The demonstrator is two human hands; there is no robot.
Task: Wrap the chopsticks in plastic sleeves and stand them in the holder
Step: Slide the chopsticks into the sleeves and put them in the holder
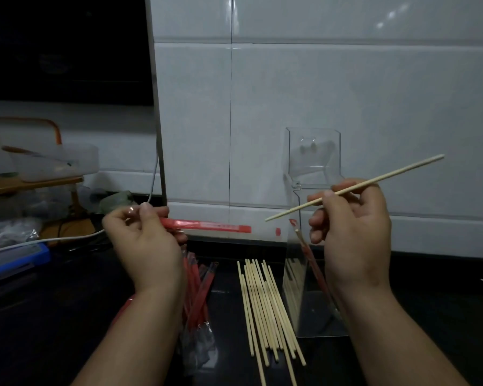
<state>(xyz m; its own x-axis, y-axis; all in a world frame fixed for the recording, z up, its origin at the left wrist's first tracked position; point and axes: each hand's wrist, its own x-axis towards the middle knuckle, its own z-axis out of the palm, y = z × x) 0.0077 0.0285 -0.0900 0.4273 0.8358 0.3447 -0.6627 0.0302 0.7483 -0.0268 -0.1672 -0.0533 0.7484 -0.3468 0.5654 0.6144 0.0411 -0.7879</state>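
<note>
Above counter [67, 316]: left hand [145, 240] pinches red sleeve [207, 225], right hand [352, 227] grips bare chopstick [354, 188], not yet inserted. Holder [314, 174] has one wrapped chopstick [311, 260]; bare pile [265, 307] to go.

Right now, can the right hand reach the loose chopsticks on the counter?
Probably yes: the loose chopsticks lie uncovered below and left of the right hand, though its grip already holds one chopstick.

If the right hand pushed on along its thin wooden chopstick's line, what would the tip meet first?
Probably the end of the red plastic sleeve that the left hand holds, though depth is unclear.
</note>
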